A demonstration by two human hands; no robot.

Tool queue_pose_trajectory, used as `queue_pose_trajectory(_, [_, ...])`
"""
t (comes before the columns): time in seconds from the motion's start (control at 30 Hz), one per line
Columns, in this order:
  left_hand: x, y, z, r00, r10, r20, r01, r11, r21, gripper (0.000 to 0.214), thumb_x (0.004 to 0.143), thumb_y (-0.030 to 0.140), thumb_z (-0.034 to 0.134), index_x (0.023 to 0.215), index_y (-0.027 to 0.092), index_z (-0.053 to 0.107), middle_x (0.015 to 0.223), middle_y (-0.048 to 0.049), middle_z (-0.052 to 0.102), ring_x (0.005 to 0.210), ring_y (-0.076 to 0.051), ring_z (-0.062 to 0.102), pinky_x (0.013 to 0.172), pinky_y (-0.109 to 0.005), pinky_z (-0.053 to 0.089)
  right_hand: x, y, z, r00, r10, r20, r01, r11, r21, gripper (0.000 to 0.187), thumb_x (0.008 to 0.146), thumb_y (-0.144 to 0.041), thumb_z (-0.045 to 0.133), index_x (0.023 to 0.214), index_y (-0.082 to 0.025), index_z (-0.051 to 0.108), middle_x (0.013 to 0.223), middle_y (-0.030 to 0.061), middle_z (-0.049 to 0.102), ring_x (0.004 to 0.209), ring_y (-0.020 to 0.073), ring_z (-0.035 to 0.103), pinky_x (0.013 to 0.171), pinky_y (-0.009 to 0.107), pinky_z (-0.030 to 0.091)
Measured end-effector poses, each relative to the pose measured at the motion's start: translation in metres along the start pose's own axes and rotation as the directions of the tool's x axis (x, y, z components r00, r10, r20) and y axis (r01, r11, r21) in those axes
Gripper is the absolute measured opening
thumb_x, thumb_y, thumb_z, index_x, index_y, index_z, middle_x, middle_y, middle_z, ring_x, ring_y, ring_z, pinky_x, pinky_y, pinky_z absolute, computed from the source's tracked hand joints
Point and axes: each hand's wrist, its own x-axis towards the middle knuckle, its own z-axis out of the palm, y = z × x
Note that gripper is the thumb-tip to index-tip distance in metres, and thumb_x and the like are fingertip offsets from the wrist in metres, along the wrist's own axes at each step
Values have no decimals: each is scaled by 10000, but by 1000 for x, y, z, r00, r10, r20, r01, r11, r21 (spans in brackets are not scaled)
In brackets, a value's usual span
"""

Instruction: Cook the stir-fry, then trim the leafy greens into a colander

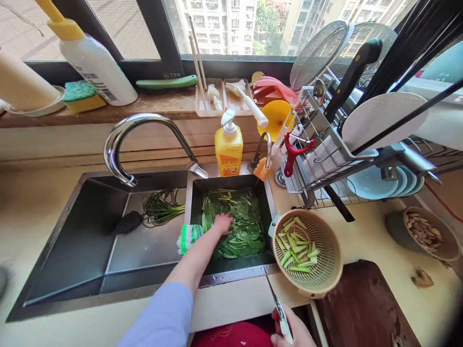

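The cream-coloured worktop point(231, 300) carries everything within reach. Set into it is a dark metal double sink point(54, 226), its narrower right-hand basin directly in front of the person, an arrangement that probably keeps wet leaves and drips contained. On the right lies a dark-brown rectangular cutting board point(365, 308), close to the near edge, likely for easy reach. A round beige plastic colander point(337, 250) stands between board and basin; its slotted wall would presumably let water run out. Broad dark-green leafy vegetables point(248, 226) fill the right-hand basin, glossy and seemingly in water, loose enough to be turned over by touch. A bundle of thin dark-green stalks point(162, 207) lies apart in the wider basin, perhaps to avoid mixing. The right grip point(294, 331) is closed round the white handle of a slim metal-bladed knife point(284, 324), blade pointing away from the body, which seems the safer way to hold it. The left grip point(223, 224) reaches down among the leaves from a lavender sleeve point(166, 313); its fingertips are hidden, so I cannot tell whether it pinches anything. Smallest are the pale-green cut pieces point(298, 248), gathered inside the colander.
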Motion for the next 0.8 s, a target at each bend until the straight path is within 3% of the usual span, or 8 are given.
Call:
queue_pose_trajectory(0.1, [-3,9,-5,998,-5,55,4,1000,13,293,627,171,650,921,174,653,1025,-157,627,1106,-313,480,938,-460,347,2,0,-1,1000,-7,7,7,1000,1,358,620,-380,615,917,-198,535,760,2,550,702,167,465,656,259,361])
queue_pose_trajectory(0.2, [-5,14,-17,995,7,95,-2,999,-50,211,626,209,652,831,161,665,937,-141,651,994,-290,552,863,-392,408,3,0,0,1000,-2,-3,2,1000,-9,346,623,-365,612,914,-193,536,757,1,541,694,161,453,650,256,361])
queue_pose_trajectory(0.4, [-12,11,-55,987,102,124,-55,942,-332,211,694,367,587,743,167,632,688,-13,608,701,-159,574,635,-232,426,3,-9,1,999,-9,-43,7,999,-46,291,607,-294,607,871,-190,543,741,-11,527,694,154,437,654,247,360])
queue_pose_trajectory(0.47, [-14,10,-60,985,100,140,-28,896,-443,252,732,402,553,805,169,614,666,11,586,626,-122,555,576,-205,416,4,-13,2,998,-25,-49,23,999,-48,285,611,-300,609,864,-187,546,737,-11,524,693,156,435,653,248,361])
queue_pose_trajectory(0.63, [-22,3,-41,972,11,234,148,749,-646,372,858,438,376,1120,193,474,757,-8,616,538,-100,571,514,-205,445,6,-18,6,998,-41,-53,39,999,-35,258,610,-329,620,814,-192,543,702,-21,506,664,149,414,627,243,345])
queue_pose_trajectory(0.8, [-26,-7,-17,956,-71,286,261,654,-710,520,898,500,111,1149,209,462,836,-49,638,572,-106,609,531,-213,475,5,-15,8,998,-22,-57,20,999,-41,243,595,-288,611,809,-200,534,712,-17,511,680,155,416,637,240,344])
